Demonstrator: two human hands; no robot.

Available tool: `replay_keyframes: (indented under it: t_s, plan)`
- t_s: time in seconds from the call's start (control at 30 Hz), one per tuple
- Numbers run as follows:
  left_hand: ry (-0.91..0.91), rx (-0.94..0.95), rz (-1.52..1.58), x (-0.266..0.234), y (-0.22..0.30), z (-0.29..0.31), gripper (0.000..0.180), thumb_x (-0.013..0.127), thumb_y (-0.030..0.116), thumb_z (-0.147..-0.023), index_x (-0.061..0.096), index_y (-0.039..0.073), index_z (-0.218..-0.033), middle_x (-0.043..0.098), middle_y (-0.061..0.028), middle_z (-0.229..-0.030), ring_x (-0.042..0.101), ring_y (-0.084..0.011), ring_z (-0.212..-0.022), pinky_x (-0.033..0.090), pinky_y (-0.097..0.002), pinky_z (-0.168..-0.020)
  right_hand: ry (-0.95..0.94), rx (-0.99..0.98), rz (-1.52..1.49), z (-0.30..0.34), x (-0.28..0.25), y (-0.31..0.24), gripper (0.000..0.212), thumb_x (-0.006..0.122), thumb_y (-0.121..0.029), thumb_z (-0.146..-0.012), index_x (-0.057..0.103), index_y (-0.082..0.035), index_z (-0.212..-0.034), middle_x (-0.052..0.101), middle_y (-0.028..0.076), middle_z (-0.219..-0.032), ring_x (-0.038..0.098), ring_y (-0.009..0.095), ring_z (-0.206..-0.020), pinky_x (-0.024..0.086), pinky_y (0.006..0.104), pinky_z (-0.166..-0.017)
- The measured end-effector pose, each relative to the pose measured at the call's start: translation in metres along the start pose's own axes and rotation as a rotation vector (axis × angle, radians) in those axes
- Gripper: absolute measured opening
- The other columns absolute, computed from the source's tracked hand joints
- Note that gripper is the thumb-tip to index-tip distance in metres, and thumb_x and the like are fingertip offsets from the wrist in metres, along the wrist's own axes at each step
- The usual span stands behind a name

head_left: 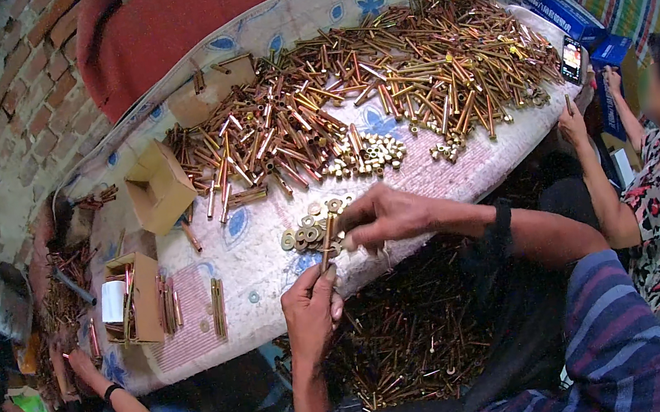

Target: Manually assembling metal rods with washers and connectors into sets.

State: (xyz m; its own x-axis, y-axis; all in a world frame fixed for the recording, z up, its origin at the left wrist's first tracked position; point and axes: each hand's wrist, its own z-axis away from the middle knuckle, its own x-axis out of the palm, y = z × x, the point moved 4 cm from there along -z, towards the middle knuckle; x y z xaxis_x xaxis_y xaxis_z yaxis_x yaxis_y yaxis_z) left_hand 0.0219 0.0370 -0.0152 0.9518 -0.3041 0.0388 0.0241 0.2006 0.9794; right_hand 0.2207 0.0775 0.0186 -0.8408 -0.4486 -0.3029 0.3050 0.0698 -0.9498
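My left hand (311, 309) is closed around the lower end of a brass-coloured anchor bolt (326, 245), which stands nearly upright, tilted slightly right. My right hand (389, 216) reaches over from the right, its fingers curled together close to the bolt's upper end. Whatever its fingertips hold is too small to make out. A pile of flat washers (300, 236) lies on the table just behind the bolt, partly covered by my hands. Farther back is a heap of shiny hex nuts (369, 153), and behind it spreads a large heap of anchor bolts (402, 59).
The cloth-covered table (266, 322) carries an open cardboard box (157, 187) and another box (144, 306) holding bolts. Bundled bolts (217, 308) lie beside it. More bolts (411, 347) heap below the table edge. Co-workers sit left and right; a phone (571, 59) leans near blue boxes (560, 5).
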Motion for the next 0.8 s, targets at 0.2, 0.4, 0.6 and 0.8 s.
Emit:
replay_keyframes:
  t_s: [0.2, 0.4, 0.6, 0.8]
  plan:
    - [-0.019, -0.010, 0.002, -0.003, -0.004, -0.005, 0.023, 0.059, 0.021, -0.098, 0.065, -0.001, -0.099, 0.052, 0.0012, -0.059, 0.043, -0.0039, -0.043, 0.028, -0.0214, -0.036, 0.538, -0.024, 0.654, -0.034, -0.107, 0.034, 0.036, 0.058, -0.026, -0.084, 0.065, 0.009, -0.083, 0.060, 0.020, -0.062, 0.060, 0.027, -0.055, 0.050, 0.0424, -0.057]
    - [0.040, -0.014, -0.015, -0.004, -0.009, -0.005, 0.023, 0.059, 0.021, -0.098, 0.065, -0.001, -0.100, 0.051, 0.0011, -0.056, 0.043, -0.0036, -0.043, 0.030, -0.0207, -0.037, 0.564, 0.061, 0.833, -0.055, -0.121, 0.048, 0.034, 0.060, -0.022, -0.078, 0.058, 0.012, -0.071, 0.059, 0.030, -0.069, 0.061, 0.040, -0.064, 0.048, 0.0488, -0.061]
    - [0.029, -0.007, -0.009, -0.003, -0.006, -0.003, 0.022, 0.061, 0.020, -0.097, 0.065, -0.002, -0.094, 0.053, 0.0002, -0.058, 0.042, -0.0044, -0.041, 0.029, -0.0218, -0.036, 0.537, 0.236, 0.664, -0.062, -0.136, 0.056, 0.044, 0.067, -0.028, -0.074, 0.053, 0.010, -0.059, 0.047, 0.015, -0.050, 0.049, 0.021, -0.047, 0.039, 0.0441, -0.047]
    - [0.022, -0.072, -0.076, -0.004, -0.009, -0.003, 0.025, 0.058, 0.023, -0.098, 0.064, 0.000, -0.092, 0.049, 0.0015, -0.053, 0.041, -0.0041, -0.042, 0.029, -0.0221, -0.037, 0.370, 0.254, -0.136, -0.025, -0.087, 0.025, 0.029, 0.065, -0.027, -0.091, 0.063, 0.002, -0.096, 0.060, 0.003, -0.074, 0.056, 0.009, -0.052, 0.045, 0.0237, -0.044]
